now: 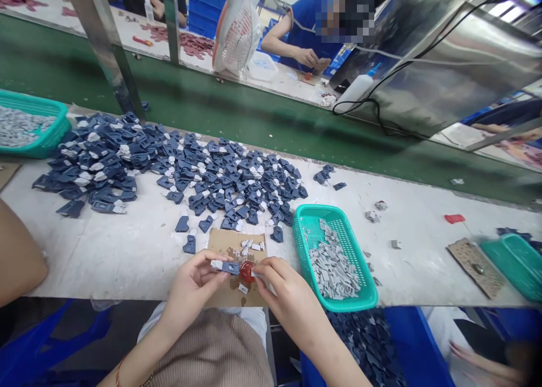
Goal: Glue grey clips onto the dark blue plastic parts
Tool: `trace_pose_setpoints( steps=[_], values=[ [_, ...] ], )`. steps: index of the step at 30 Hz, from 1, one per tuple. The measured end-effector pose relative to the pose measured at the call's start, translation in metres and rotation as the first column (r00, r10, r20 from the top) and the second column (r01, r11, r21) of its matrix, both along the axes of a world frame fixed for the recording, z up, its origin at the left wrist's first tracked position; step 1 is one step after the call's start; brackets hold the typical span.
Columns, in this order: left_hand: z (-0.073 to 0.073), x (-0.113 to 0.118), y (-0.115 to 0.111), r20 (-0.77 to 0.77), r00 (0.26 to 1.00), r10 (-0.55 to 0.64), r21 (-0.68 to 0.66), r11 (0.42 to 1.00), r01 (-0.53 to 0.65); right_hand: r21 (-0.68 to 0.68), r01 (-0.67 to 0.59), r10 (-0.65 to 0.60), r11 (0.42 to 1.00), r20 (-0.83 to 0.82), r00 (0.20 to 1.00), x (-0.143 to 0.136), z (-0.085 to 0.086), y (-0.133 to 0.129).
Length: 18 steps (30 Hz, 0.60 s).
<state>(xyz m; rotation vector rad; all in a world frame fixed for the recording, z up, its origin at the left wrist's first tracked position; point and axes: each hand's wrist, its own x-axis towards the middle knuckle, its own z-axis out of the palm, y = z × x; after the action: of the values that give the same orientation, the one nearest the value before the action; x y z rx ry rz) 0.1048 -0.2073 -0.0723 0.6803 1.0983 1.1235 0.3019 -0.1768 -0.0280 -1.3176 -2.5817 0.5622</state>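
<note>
My left hand [198, 280] pinches a dark blue plastic part [231, 267] with a white end. Just to its right, my right hand [282, 282] has its fingers closed on a small light grey piece [254, 273], mostly hidden by the fingertips. Between the two hands sits a small round red container [246, 272] on a stained cardboard sheet [220, 239]. Several small grey-white pieces [253, 245] lie on the cardboard behind the red container, and one more [243, 288] rests in front of it.
A wide heap of dark blue parts [228, 178] spreads behind the cardboard. Right of my hands stands a green basket [367, 285] of grey pieces; another green basket [55, 133] is far left. Blue bins sit below the table edge. Across the green divider [271, 122], other people work beside a fan [239, 31].
</note>
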Motion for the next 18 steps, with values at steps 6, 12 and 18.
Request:
trace_pose_setpoints(
  steps=[6, 12, 18],
  values=[
    [0.002, 0.003, 0.000, 0.016, 1.000, -0.009, 0.016, 1.000, 0.009, -0.160, 0.137, -0.173, 0.978, -0.240, 0.955, 0.002, 0.009, 0.004],
    [0.015, 0.014, 0.003, 0.083, 0.996, -0.013, 0.039, 0.999, 0.010, -0.656, 0.186, -0.564, 0.731, -0.428, 0.707, 0.001, 0.029, 0.010],
    [0.023, 0.021, 0.003, 0.153, 0.988, -0.034, 0.093, 0.995, 0.020, -0.718, 0.115, -0.567, 0.686, -0.429, 0.704, -0.009, 0.045, 0.012]
  ],
)
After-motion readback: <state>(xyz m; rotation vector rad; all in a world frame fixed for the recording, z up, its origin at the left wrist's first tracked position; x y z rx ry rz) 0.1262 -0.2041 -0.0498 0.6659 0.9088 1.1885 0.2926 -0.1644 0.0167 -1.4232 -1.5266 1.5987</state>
